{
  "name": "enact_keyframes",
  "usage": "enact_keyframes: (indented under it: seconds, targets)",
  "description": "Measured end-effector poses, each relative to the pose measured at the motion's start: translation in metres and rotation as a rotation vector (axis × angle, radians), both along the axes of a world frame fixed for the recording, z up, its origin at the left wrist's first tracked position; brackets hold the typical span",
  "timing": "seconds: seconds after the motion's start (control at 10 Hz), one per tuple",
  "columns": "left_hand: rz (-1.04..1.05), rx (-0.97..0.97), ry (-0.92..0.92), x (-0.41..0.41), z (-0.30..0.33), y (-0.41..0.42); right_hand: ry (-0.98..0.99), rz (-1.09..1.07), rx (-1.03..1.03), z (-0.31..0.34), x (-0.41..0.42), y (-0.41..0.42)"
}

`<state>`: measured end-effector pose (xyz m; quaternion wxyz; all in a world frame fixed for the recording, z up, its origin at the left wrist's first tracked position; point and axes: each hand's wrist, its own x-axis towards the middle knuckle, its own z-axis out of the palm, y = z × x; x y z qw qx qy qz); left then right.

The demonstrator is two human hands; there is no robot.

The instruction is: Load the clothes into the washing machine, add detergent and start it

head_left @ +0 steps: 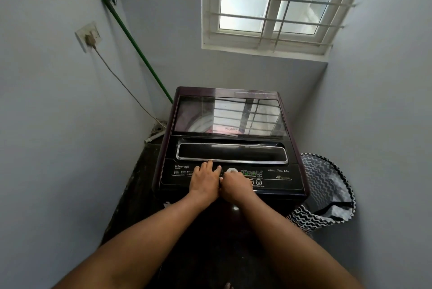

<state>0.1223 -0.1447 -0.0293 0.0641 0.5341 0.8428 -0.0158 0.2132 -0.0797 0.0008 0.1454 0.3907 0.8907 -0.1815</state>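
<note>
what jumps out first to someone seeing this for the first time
Both hands, the left hand and right hand, rest side by side on the control panel of a dark top-load washing machine, lid closed. A zigzag-patterned laundry basket stands to its right, under a barred window.

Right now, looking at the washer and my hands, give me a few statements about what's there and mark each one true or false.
1. The washing machine lid is closed. True.
2. The left hand rests on the control panel. True.
3. The laundry basket stands left of the machine. False: it stands on the right.
4. The right hand is lifting the lid. False: it is at the control panel, beside the left hand.
5. A green pole leans in the left corner. True.
</note>
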Motion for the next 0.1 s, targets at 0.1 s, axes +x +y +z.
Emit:
enact_keyframes:
  seconds: [0.1]
  targets:
    - [-0.018, 0.118, -0.002, 0.0035, -0.0018, -0.0021, 0.115, 0.055, 0.159, -0.0059, 0.0033, 0.0026]
